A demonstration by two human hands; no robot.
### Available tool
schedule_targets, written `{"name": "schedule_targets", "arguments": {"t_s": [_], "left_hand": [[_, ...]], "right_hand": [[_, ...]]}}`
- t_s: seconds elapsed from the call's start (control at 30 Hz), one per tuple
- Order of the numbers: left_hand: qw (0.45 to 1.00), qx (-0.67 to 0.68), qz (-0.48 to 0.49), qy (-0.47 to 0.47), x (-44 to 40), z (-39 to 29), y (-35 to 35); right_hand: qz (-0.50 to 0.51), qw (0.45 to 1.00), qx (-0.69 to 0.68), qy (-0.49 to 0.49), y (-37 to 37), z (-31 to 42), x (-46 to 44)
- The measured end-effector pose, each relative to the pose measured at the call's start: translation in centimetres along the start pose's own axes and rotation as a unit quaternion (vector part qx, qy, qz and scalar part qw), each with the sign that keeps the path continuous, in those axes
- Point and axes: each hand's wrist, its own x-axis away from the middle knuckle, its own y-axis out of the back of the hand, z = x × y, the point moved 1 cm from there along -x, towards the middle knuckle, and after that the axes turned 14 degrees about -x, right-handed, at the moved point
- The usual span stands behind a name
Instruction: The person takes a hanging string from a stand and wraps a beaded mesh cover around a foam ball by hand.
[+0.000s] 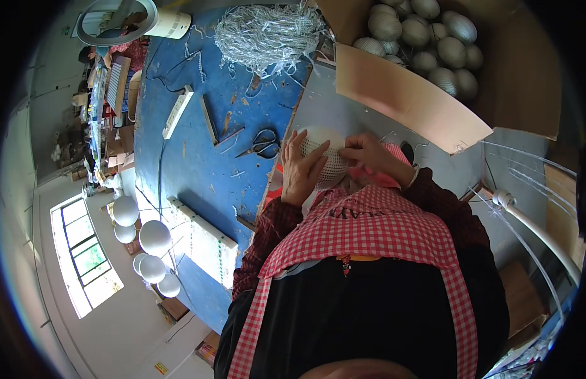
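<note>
A white ball with a ribbed, woven-looking surface (333,165) rests in my lap against the checked apron (375,218). My left hand (299,169) holds it from the left, the fingers curved over its side. At the ball's right side is my right hand (367,153), thumb and fingers pinched together close to its surface. Whatever lies between those fingertips is too small to make out. Black-handled scissors (263,145) lie on the blue table (198,161), left of my left hand.
A cardboard box (407,88) of similar balls (426,38) stands at upper right. The table bears a heap of silvery strips (264,35), a power strip (177,112) and a long white bar (204,237). White globes (155,239) hang beyond it. A white pole (546,234) is at right.
</note>
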Motion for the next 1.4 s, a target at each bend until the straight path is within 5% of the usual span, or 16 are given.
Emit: {"name": "schedule_targets", "arguments": {"t_s": [0.4, 0.93, 1.03, 1.4], "left_hand": [[0.997, -0.074, -0.014, 0.022, -0.1, -1.4, -0.7], [0.997, 0.062, -0.016, 0.031, 0.5, 0.9, -0.2], [0.999, -0.045, -0.019, -0.002, -0.1, -0.4, 0.5], [0.998, -0.045, -0.024, -0.030, 0.7, 0.4, 0.0]], "right_hand": [[0.021, 0.999, -0.013, 0.034, 0.6, -1.1, -0.8], [0.032, 0.998, -0.049, 0.034, -0.8, -1.5, -2.0], [0.036, 0.998, -0.041, 0.030, -0.7, -1.4, -2.0], [0.019, 0.998, -0.050, 0.025, -1.2, -1.0, -1.4]]}}
